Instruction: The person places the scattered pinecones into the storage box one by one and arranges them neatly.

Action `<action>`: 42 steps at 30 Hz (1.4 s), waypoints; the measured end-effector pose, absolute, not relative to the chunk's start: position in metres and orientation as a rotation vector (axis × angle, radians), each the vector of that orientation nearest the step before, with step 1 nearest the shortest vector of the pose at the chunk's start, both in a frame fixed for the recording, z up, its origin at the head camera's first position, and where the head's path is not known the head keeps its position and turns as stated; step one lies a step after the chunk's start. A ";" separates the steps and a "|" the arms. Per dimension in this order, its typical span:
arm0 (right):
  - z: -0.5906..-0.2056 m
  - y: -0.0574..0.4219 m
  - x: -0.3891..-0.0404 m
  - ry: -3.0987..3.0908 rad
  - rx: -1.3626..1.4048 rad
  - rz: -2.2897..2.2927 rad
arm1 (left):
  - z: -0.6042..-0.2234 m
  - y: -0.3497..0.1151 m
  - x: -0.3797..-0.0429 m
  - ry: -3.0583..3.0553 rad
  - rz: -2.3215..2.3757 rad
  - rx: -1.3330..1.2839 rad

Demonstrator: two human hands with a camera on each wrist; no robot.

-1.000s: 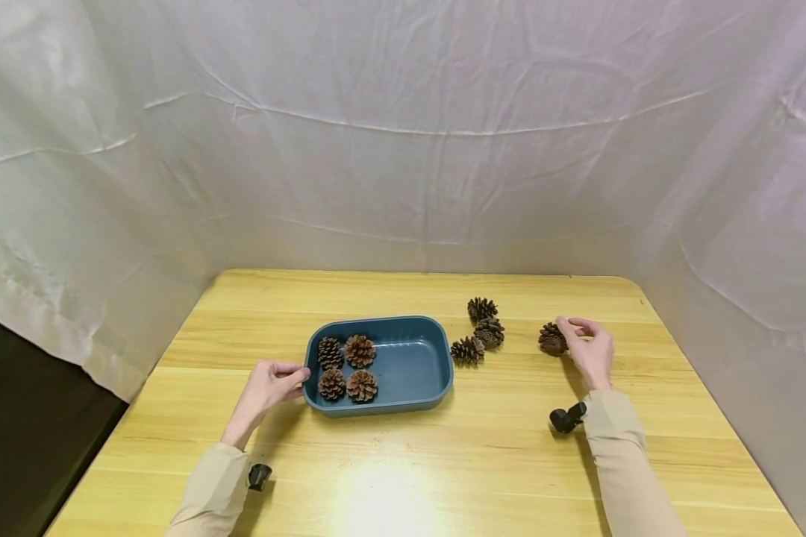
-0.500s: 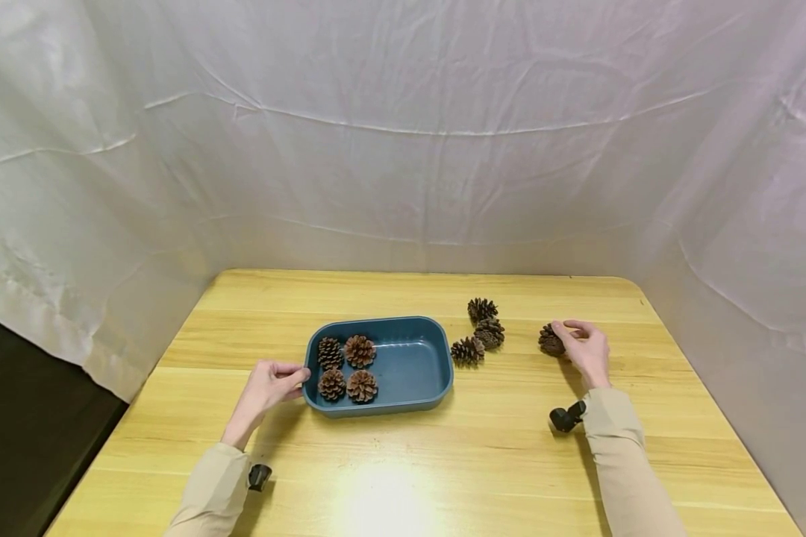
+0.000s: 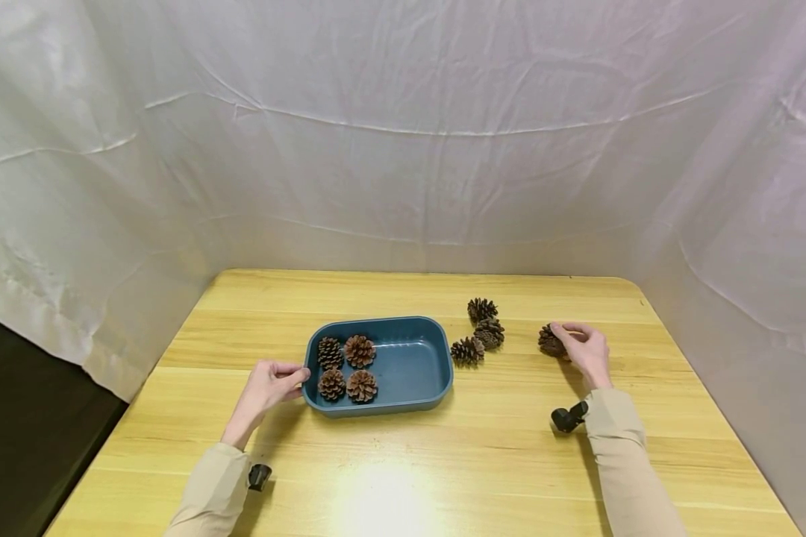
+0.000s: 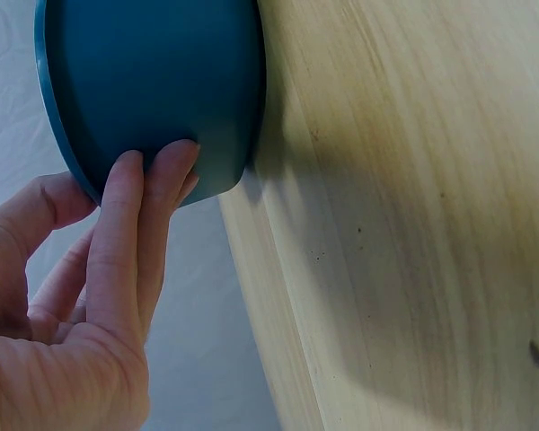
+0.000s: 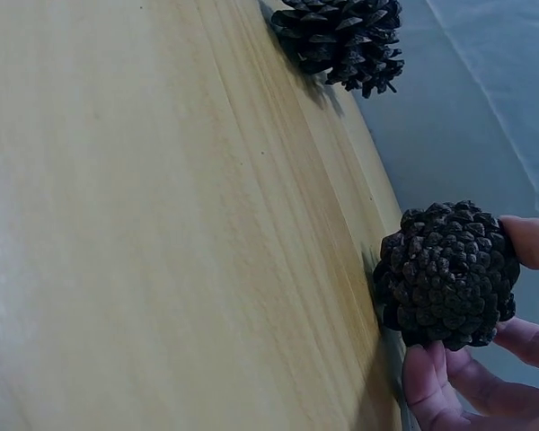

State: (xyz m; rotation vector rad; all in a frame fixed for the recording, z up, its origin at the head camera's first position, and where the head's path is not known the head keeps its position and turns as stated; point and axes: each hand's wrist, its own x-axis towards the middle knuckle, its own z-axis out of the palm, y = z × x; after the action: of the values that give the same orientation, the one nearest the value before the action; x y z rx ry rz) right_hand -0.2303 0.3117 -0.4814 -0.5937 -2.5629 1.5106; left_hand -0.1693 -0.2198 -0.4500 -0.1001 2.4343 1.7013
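My left hand (image 3: 263, 393) pinches the left end of a dark blue rectangular tray (image 3: 410, 373), thumb over the rim. The left wrist view shows its fingers (image 4: 115, 242) against the tray's outer wall (image 4: 198, 99). Several brown pine cones (image 3: 361, 386) lie grouped in the left half of the tray. To the right, my right hand (image 3: 588, 356) holds a dark pine cone (image 3: 549, 340) between thumb and fingertips. That pine cone (image 5: 449, 274) sits at or close to the tabletop; the right wrist view does not settle whether it touches.
Three loose pine cones (image 3: 489, 333) lie between the tray and my right hand, in a short line beside the tray's right end. They rest on a light wooden table (image 3: 483, 462). Pale cloth (image 3: 416, 149) hangs behind the table and along its sides.
My right hand has shifted slightly left over the pine cone at the right, its thumb now further across it. The left hand and tray have stayed in place.
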 end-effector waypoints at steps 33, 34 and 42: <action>-0.470 0.309 -0.229 -2.514 -0.541 1.659 | -0.451 -0.220 -0.169 2.423 1.713 -0.093; -0.470 0.309 -0.229 -2.516 -0.531 1.668 | -0.452 -0.220 -0.169 2.421 1.713 -0.091; -0.464 0.308 -0.229 -2.512 -0.438 1.753 | -0.451 -0.220 -0.169 2.410 1.720 -0.090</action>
State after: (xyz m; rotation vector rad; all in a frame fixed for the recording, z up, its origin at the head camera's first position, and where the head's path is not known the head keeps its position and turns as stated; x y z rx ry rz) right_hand -0.2286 0.3079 -0.4644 -0.4377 -2.5125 1.7534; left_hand -0.1694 -0.2203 -0.4508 -0.0901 2.4105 1.7203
